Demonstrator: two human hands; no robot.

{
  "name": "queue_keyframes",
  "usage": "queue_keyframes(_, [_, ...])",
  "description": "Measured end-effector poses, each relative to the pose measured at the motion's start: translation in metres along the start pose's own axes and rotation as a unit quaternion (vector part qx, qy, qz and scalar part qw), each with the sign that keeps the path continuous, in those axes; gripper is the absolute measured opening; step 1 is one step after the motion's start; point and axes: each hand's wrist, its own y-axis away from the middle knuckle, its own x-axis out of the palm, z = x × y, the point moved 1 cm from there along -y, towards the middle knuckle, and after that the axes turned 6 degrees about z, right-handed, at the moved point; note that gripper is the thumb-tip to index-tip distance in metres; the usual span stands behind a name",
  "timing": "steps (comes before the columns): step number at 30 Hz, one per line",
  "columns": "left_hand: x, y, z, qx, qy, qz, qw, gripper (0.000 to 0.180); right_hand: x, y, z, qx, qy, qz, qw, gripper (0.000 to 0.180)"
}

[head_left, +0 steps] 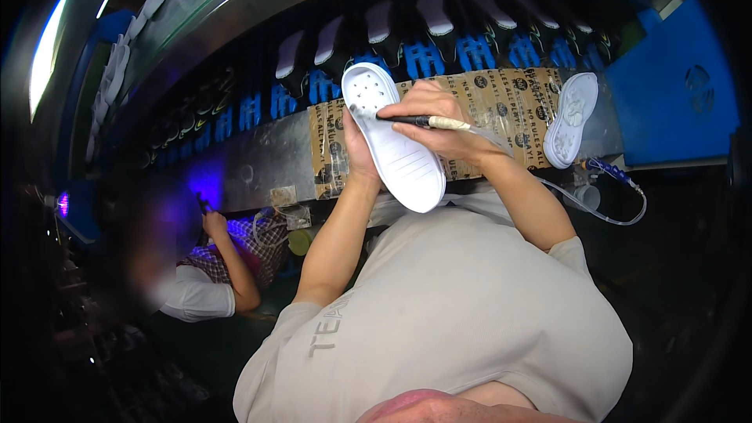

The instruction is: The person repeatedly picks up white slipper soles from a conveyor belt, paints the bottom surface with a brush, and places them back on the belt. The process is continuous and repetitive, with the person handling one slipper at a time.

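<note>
My left hand (358, 147) is wrapped round the side and underside of a white shoe sole (402, 158), tilted with its inner face up. Small round holes dot the far end of that face, and ridges cross the near half. In my right hand (442, 113) is a black pen-shaped tool (413, 120) with pale tape round its back end and a thin tube behind. Its tip points left at the sole's middle, beside the holes; whether it touches, I cannot tell. Both hands are above the cardboard-covered bench.
Brown printed cardboard (489, 98) covers the metal bench (274, 149). Another white sole (573, 119) lies at its right end, beside a blue panel (674, 98). Beyond runs a row of upright shoe forms on blue holders (423, 61). A clear hose (627, 218) loops at right; a co-worker (200, 294) sits at left.
</note>
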Motion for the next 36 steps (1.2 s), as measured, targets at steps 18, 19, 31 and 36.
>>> queue_keyframes(18, [0.023, -0.038, -0.062, 0.016, 0.002, 0.107, 0.994, 0.087, -0.020, -0.001, 0.044, -0.104, -0.008, 0.132, 0.986, 0.026])
queue_keyframes(19, [0.023, -0.041, -0.068, 0.023, -0.022, 0.101, 0.994, 0.088, -0.023, 0.000, 0.048, -0.122, -0.057, 0.175, 0.975, 0.023])
queue_keyframes(31, [0.083, -0.072, -0.085, -0.120, -0.233, 0.232, 0.937, 0.065, -0.044, 0.010, 0.032, -0.006, -0.168, 0.146, 0.975, 0.021])
queue_keyframes(36, [0.111, -0.070, -0.070, -0.191, -0.332, 0.098, 0.918, 0.066, -0.057, 0.014, 0.044, 0.015, -0.280, 0.254, 0.926, 0.019])
